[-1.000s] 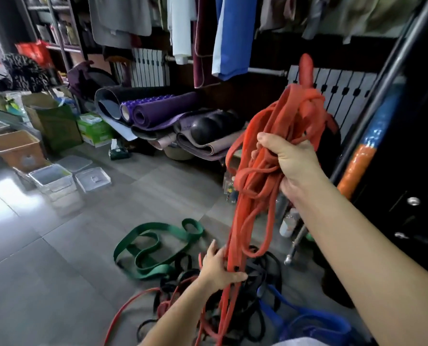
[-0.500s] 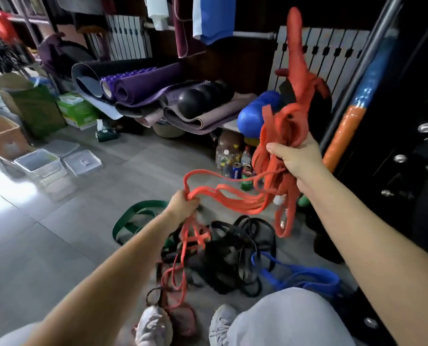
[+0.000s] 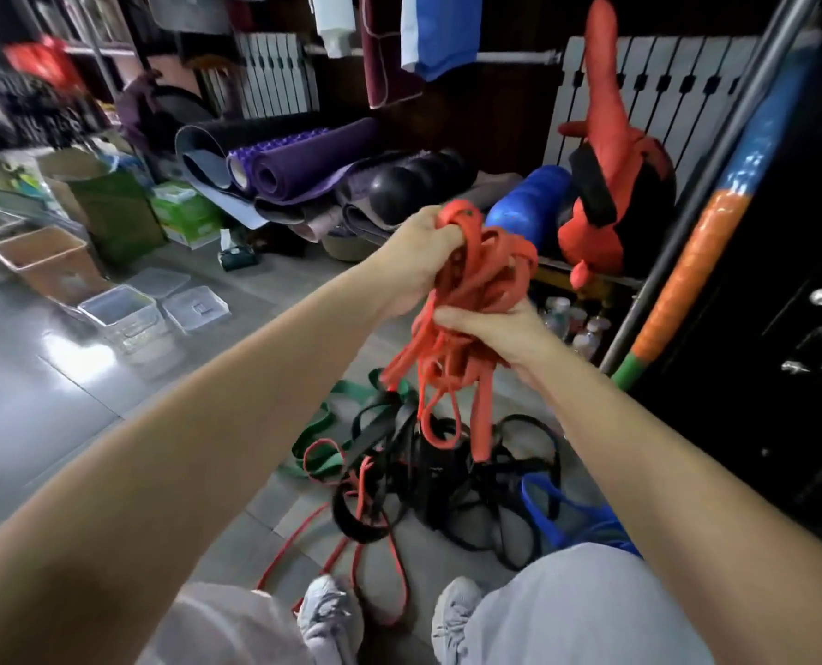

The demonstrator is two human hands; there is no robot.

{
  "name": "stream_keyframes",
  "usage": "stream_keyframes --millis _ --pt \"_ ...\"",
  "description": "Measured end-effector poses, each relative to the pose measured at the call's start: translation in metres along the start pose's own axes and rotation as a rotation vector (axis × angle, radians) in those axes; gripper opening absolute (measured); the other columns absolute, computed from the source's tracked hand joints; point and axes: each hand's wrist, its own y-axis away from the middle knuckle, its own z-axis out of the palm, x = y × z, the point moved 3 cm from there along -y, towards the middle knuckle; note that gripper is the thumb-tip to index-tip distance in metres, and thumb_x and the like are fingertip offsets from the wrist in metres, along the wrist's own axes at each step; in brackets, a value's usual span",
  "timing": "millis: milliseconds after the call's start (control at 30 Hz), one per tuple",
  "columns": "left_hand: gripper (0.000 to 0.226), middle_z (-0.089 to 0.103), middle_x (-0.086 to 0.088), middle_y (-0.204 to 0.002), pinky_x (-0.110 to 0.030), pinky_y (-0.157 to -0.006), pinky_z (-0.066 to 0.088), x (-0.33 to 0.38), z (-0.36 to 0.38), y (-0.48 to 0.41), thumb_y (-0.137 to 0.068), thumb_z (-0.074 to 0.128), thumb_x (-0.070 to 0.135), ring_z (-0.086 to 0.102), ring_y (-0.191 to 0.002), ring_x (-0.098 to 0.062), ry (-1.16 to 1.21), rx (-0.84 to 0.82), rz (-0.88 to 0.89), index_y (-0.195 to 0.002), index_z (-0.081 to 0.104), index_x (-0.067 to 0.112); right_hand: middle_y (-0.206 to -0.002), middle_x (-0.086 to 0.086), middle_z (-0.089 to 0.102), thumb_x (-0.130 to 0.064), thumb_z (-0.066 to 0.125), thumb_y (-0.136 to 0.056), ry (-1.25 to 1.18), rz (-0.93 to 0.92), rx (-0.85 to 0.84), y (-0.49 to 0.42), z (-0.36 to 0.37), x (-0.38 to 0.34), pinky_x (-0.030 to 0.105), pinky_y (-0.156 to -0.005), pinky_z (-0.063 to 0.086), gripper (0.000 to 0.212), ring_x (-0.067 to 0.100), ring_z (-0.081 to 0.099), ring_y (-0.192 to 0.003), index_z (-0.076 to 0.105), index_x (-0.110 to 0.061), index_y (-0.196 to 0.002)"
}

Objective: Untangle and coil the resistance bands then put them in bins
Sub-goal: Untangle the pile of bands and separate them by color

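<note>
Orange resistance band [image 3: 483, 276] is bunched into a tangled wad, held in the air above the floor [image 3: 63, 400], w/ several loops hanging down toward the pile below. Left hand [image 3: 416, 254] grips the top of the wad, fingers [image 3: 447, 235] curled tight thru & around a loop. Right hand [image 3: 493, 328] grips the lower part just beneath, thumb laid across the strands, rest of the hand wrapped round the back. Both hands are closed on the same band & sit very near each other.

Under the hands, on the floor: black bands [image 3: 447, 477] in a knotted heap, green band [image 3: 320, 455] lying partly under its left edge, blue band [image 3: 562, 520] at its right edge, & a thin red band [image 3: 389, 563] looping thru the heap's near side toward the person's white shoes [image 3: 327, 616]. Can't tell if the hanging orange loops touch the heap.

Bins: clear bin [image 3: 121, 312] stands open, well left of the pile, w/ two lids [image 3: 195, 307] flat on the floor beside it; brown bin [image 3: 39, 261] just behind. Rolled mats [image 3: 313, 156] are stacked along the back wall, blue roller [image 3: 528, 199] to their right.
</note>
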Motion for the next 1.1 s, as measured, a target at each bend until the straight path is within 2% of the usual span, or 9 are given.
stream_keyframes --millis 133,233,400,533,600,667,767,933,1100 --pt "0.023 0.049 -0.013 -0.080 -0.037 -0.075 0.041 -0.001 0.004 0.002 -0.089 0.043 -0.007 0.047 -0.077 -0.024 -0.120 0.008 -0.005 -0.076 0.049 0.012 -0.074 -0.014 0.072 -0.003 0.075 -0.070 -0.075 0.023 -0.021 -0.002 0.016 0.008 0.017 -0.066 0.052 0.025 0.000 0.067 -0.072 0.065 -0.017 -0.089" --pt "0.017 0.052 -0.014 -0.093 -0.037 -0.088 0.046 -0.004 0.001 0.003 -0.089 0.046 -0.005 0.051 -0.089 -0.023 -0.138 0.025 -0.035 -0.097 0.048 0.010 -0.079 -0.009 0.072 0.002 0.075 -0.073 -0.188 0.044 0.117 -0.007 0.021 0.022 0.024 -0.067 0.054 0.026 0.007 0.069 -0.072 0.065 -0.015 -0.089" --pt "0.028 0.057 -0.021 -0.105 -0.047 -0.102 0.043 -0.010 -0.019 0.009 -0.089 0.044 -0.009 0.056 -0.100 -0.030 -0.189 -0.202 -0.032 -0.116 0.048 -0.007 -0.068 -0.015 0.070 0.006 0.071 -0.076 -0.111 0.010 0.226 -0.018 0.018 0.033 0.022 -0.065 0.054 0.027 0.002 0.066 -0.065 0.065 -0.019 -0.082" --pt "0.020 0.069 -0.009 -0.095 -0.027 -0.085 0.049 -0.056 -0.075 0.017 -0.091 0.048 -0.001 0.064 -0.091 -0.017 -0.005 0.041 -0.094 -0.106 0.060 0.003 -0.069 -0.008 0.071 0.003 0.071 -0.077 -0.092 0.024 0.243 -0.019 -0.002 0.036 0.028 -0.060 0.055 0.021 0.009 0.067 -0.062 0.067 -0.017 -0.084" --pt "0.037 0.066 -0.012 -0.102 -0.026 -0.077 0.047 -0.108 -0.082 0.023 -0.084 0.056 0.000 0.060 -0.090 -0.017 -0.319 -0.007 -0.179 -0.121 0.053 0.004 -0.068 -0.011 0.070 0.000 0.071 -0.077 -0.085 0.001 0.194 -0.018 -0.011 0.034 0.024 -0.059 0.054 0.019 0.006 0.066 -0.062 0.066 -0.016 -0.085" --pt "0.078 0.045 -0.016 -0.138 -0.024 -0.094 0.039 -0.170 -0.071 0.034 -0.080 0.069 0.009 0.047 -0.121 -0.023 -0.794 -0.324 -0.343 -0.145 0.027 0.011 -0.068 -0.009 0.070 -0.010 0.074 -0.071 -0.123 0.039 0.156 -0.017 -0.016 0.036 0.025 -0.059 0.054 0.017 0.007 0.066 -0.063 0.067 -0.016 -0.085" --pt "0.109 0.024 -0.009 -0.151 -0.043 -0.107 0.033 -0.238 -0.049 0.045 -0.066 0.080 0.037 0.030 -0.134 -0.034 -1.325 -0.632 -0.263 -0.150 0.010 0.028 -0.065 -0.004 0.068 -0.012 0.070 -0.069 -0.250 0.088 0.110 -0.012 -0.022 0.048 0.028 -0.054 0.054 0.014 0.011 0.066 -0.057 0.065 -0.014 -0.082" --pt "0.071 0.031 -0.006 -0.148 -0.044 -0.096 0.043 -0.277 -0.029 0.040 -0.074 0.073 0.033 0.042 -0.124 -0.034 -1.284 -0.645 -0.045 -0.137 0.041 0.027 -0.064 0.001 0.066 -0.015 0.067 -0.068 -0.303 0.141 0.147 -0.006 -0.032 0.068 0.031 -0.054 0.053 0.012 0.016 0.063 -0.056 0.065 -0.014 -0.079" --pt "0.042 0.065 -0.006 -0.108 -0.027 -0.070 0.041 -0.290 -0.013 0.040 -0.075 0.065 0.027 0.062 -0.099 -0.029 -1.042 -0.557 -0.044 -0.115 0.051 0.021 -0.064 0.003 0.065 -0.021 0.066 -0.069 -0.436 0.235 0.240 -0.003 -0.047 0.077 0.030 -0.058 0.054 0.010 0.017 0.063 -0.058 0.066 -0.011 -0.072"
